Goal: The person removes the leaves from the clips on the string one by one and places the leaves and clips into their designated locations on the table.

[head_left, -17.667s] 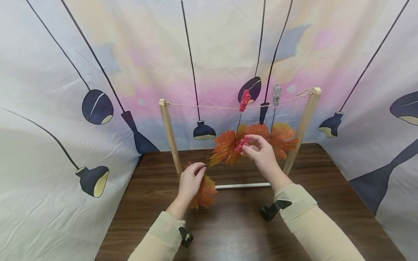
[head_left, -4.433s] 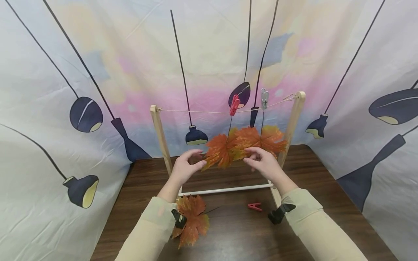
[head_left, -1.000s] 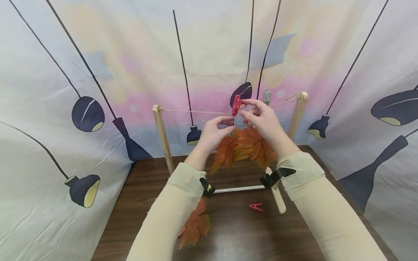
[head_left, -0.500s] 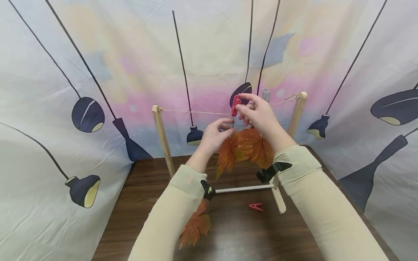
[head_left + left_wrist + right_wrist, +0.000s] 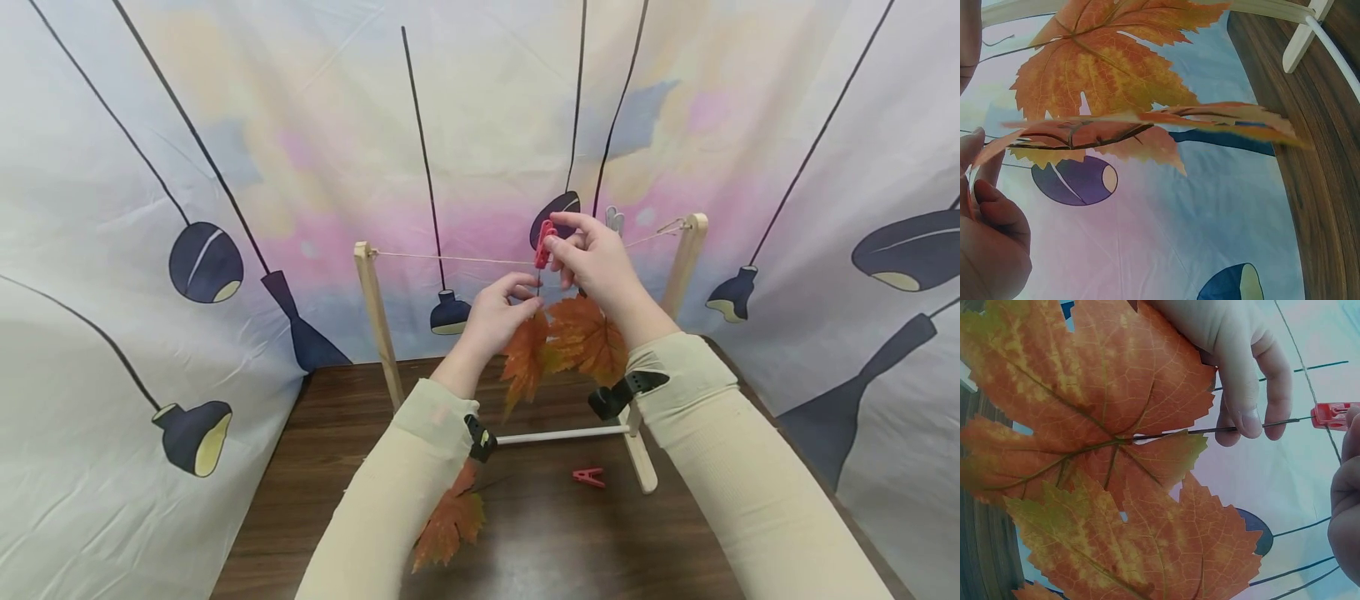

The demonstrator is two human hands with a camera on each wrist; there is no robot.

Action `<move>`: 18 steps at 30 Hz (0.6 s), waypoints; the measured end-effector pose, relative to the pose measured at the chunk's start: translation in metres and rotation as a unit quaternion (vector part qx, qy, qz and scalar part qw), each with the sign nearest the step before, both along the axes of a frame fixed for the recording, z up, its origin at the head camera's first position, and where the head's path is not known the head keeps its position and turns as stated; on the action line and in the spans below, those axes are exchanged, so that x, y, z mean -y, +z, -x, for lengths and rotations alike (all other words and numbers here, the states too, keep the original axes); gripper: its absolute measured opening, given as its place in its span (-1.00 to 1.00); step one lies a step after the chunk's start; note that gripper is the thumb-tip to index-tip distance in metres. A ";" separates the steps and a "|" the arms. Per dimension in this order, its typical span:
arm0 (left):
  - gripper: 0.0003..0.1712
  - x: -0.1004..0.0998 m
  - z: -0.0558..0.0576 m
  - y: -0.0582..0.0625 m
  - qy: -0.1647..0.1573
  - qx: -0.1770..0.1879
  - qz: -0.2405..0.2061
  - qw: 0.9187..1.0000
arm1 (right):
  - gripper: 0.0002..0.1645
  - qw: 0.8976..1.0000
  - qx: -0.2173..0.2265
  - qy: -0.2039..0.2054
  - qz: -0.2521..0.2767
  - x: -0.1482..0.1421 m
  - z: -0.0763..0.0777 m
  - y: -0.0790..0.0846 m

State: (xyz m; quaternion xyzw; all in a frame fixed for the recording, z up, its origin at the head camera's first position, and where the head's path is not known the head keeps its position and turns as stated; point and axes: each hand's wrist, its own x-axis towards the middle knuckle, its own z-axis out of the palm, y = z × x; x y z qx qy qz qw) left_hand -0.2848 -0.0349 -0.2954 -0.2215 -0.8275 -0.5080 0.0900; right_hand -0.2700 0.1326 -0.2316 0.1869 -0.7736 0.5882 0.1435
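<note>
My right hand (image 5: 600, 262) pinches a red clothespin (image 5: 543, 244) on the string (image 5: 457, 258). Just below, my left hand (image 5: 491, 317) pinches the dark stem (image 5: 1254, 427) of an orange artificial maple leaf (image 5: 525, 358). The stem's upper end reaches the clothespin's tip in the right wrist view; whether it is clamped there I cannot tell. That leaf is turned partly edge-on. Beside it hangs a second orange leaf (image 5: 588, 337), under a grey clothespin (image 5: 615, 219) partly hidden behind my right hand.
The string runs between two wooden posts (image 5: 378, 325), joined low down by a white rod (image 5: 562, 435). On the brown table (image 5: 540, 550) lie another red clothespin (image 5: 588, 477) and a third leaf (image 5: 450, 525), partly under my left forearm. A lamp-patterned cloth surrounds the table.
Earlier I held the third leaf and another red clothespin; both now lie on the table. My hands have since risen to the hanging clothespin and stem. My right fingers closed on the clothespin; the leaf turned.
</note>
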 end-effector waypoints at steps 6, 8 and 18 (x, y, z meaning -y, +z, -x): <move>-0.72 -0.001 0.000 -0.001 0.006 0.000 0.009 1.000 | -0.43 1.000 0.013 -0.005 -0.013 0.001 0.001 0.003; -0.72 -0.001 0.000 -0.001 0.007 0.000 0.011 1.000 | -0.44 1.000 0.017 -0.004 -0.015 0.001 0.001 0.003; -0.73 -0.002 -0.001 0.002 0.011 -0.009 0.006 1.000 | -0.48 0.999 0.034 0.001 -0.006 0.002 0.001 0.003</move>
